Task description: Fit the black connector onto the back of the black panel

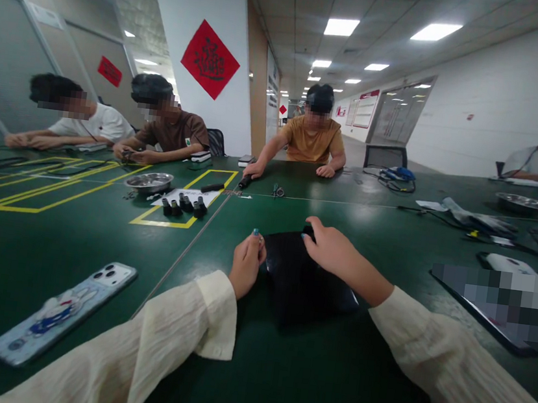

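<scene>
A flat, shiny black bag (307,291), perhaps a pouch, lies on the green table in front of me. My left hand (246,264) is closed at its upper left corner, with the thumb pointing up; the grip itself is partly hidden by the fingers. At the bag's far edge, my right hand (329,245) reaches across from the right and pinches a dark bit of it between thumb and forefinger. What the bag contains, if anything, is hidden.
A phone in a cartoon case (63,313) lies left of my arm, and a dark tablet-like slab (490,314) lies at right. Farther off are a metal bowl (148,182), several black cylindrical parts (184,206), cables (390,175) and co-workers (314,135) seated around the table.
</scene>
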The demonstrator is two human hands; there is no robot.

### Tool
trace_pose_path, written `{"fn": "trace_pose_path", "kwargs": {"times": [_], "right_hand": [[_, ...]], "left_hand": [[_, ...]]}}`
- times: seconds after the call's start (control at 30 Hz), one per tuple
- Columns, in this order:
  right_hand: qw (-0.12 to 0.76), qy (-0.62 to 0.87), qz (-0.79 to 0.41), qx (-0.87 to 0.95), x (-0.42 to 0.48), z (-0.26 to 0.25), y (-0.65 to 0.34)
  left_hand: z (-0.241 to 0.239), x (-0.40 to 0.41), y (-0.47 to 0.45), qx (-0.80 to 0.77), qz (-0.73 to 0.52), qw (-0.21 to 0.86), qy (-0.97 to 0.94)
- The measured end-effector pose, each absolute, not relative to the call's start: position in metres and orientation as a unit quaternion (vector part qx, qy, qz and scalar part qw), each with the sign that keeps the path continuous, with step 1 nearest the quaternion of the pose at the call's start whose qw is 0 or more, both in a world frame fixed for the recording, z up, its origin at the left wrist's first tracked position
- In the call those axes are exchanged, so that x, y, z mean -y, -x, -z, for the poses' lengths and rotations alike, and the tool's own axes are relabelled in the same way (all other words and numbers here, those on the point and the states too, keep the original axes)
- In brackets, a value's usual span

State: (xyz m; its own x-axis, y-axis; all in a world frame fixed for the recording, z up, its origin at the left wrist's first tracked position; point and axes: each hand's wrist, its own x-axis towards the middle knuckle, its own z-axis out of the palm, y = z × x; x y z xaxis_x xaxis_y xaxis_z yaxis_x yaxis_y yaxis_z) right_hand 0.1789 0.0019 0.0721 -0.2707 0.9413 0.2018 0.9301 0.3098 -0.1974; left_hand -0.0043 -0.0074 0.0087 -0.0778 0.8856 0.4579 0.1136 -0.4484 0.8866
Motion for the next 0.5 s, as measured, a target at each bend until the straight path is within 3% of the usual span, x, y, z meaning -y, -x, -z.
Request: {"fn": "trace_pose_path", "kwargs": {"times": [0.27, 0.4, 0.5], "right_hand": [[0.307, 0.625, -0.237, 0.677, -0.023, -0.073, -0.214], [0.447, 0.598, -0.393, 0.537, -0.022, -0.057, -0.228], [0.498, 0.562, -0.479, 0.455, -0.015, -0.039, -0.229]], "left_hand": [[-0.005, 0.007, 0.007, -0.414, -0.618, 0.338, -0.577], [-0.004, 0.013, 0.006, -0.408, -0.487, 0.332, -0.697], [-0.006, 0.015, 0.006, -0.411, -0.414, 0.319, -0.747]]}}
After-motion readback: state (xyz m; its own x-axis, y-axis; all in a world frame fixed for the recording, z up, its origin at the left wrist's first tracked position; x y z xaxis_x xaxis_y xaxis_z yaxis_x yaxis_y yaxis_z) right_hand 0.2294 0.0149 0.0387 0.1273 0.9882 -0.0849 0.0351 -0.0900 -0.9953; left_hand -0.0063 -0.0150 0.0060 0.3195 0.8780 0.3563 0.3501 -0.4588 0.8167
